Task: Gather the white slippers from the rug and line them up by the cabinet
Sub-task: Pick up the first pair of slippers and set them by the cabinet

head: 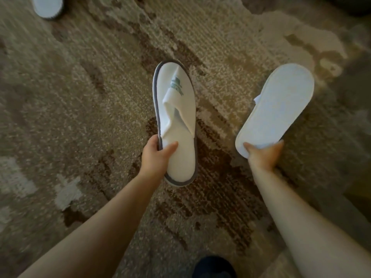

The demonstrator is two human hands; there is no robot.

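Note:
My left hand (158, 153) grips a white slipper with a grey rim and a green logo (176, 117) by its heel side, top up, above the rug (90, 97). In my right hand (263, 155) is a second white slipper (277, 109), held at the heel with its pale sole turned up and its toe pointing up and right. A third white slipper (47, 6) lies on the rug at the top left, cut off by the frame edge. No cabinet is in view.
The rug is beige with brown and cream patches and fills most of the view. A dark foot or sock (213, 266) shows at the bottom edge. Bare floor or a darker strip (357, 187) runs along the right side.

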